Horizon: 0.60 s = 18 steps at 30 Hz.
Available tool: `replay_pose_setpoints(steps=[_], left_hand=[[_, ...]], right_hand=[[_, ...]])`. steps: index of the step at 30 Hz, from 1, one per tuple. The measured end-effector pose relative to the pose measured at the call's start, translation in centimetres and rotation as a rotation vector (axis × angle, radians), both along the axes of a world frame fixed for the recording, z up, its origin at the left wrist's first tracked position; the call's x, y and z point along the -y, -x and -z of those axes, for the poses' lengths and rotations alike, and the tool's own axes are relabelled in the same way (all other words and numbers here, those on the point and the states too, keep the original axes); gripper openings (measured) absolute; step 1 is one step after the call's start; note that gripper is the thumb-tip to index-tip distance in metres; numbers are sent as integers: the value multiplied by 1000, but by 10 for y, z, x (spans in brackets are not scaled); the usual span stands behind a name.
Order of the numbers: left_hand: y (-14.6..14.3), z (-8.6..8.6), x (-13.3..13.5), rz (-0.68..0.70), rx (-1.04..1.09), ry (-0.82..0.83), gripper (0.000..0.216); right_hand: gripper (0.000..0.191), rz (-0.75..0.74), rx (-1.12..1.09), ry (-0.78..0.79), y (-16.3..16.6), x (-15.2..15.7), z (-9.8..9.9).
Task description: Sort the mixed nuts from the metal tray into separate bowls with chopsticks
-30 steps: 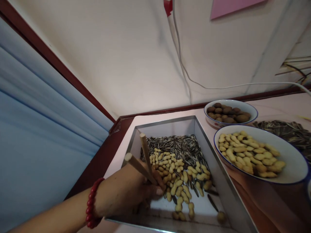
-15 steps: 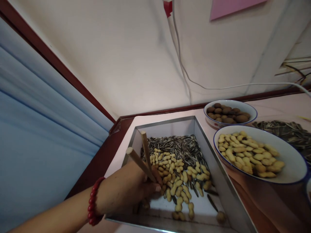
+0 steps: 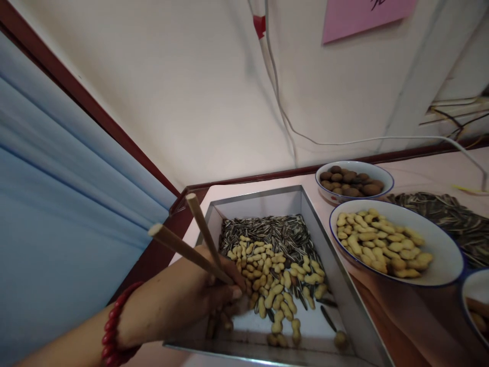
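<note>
My left hand, with a red bead bracelet at the wrist, reaches in from the lower left. It is closed round a pair of wooden chopsticks. Their upper ends stick up and to the left; their tips are hidden behind my fingers, down in the steel tray. The tray holds a heap of peanuts in the shell in the middle and striped sunflower seeds at the back. My hand is over the tray's near left corner, beside the peanuts. My right hand is out of view.
Right of the tray stand a white bowl of peanuts, a smaller bowl of brown nuts, a dish of sunflower seeds and part of another bowl. A blue curtain hangs at the left. A white cable runs down the wall.
My left hand has drawn slightly back to the left, and the chopsticks' upper ends now lean further left and spread wider apart. The view has shifted a little.
</note>
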<state>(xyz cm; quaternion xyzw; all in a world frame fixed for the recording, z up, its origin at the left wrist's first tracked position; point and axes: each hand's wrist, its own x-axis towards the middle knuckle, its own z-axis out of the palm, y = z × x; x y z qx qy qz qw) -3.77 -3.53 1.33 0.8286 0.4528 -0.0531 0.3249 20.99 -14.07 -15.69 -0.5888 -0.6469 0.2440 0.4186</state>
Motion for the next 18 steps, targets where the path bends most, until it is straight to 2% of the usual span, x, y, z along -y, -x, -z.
replay_pose_setpoints(steps=[6, 10, 14, 18], left_hand=[[5, -11, 10, -36, -4, -56, 19], [-6, -25, 16, -29, 22, -115, 18], [-39, -49, 21, 45, 56, -139, 19], [-89, -73, 34, 135, 181, -125, 17]], right_hand=[[125, -61, -20, -5, -1, 0, 11], [119, -60, -26, 9, 2, 0, 3], [113, -57, -162, 95, 5, 1, -16], [112, -78, -250, 99, 5, 1, -30]])
